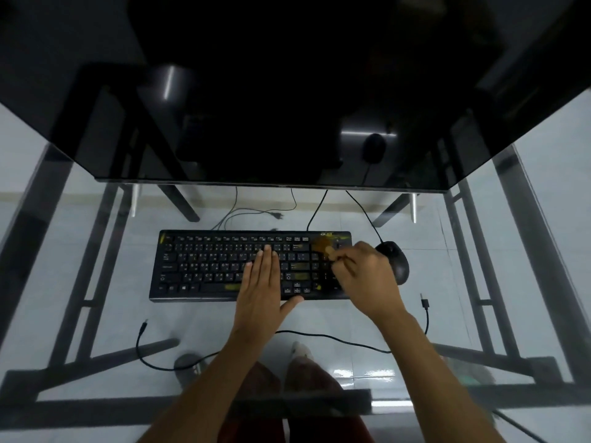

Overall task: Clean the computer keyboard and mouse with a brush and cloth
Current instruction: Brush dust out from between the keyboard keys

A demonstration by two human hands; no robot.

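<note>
Both forearms are bare from the lower edge of the view to the wrists, with no sleeve, watch or bracelet showing on either. The left hand point(260, 282) and the right hand point(367, 276) wear no gloves and no rings that can be made out. Seen through the glass, the legs wear dark reddish-brown trousers point(316, 378), and a pale foot or shoe point(300, 350) shows at their end, too blurred to tell which.

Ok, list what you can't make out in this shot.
All head view:
- Brush: motion-blurred; handle hidden in the right hand.
- Keyboard legends: too small; middle keys covered by the flat left hand.
- Mouse: near side behind the right hand.
- Cloth: none identifiable.
</note>
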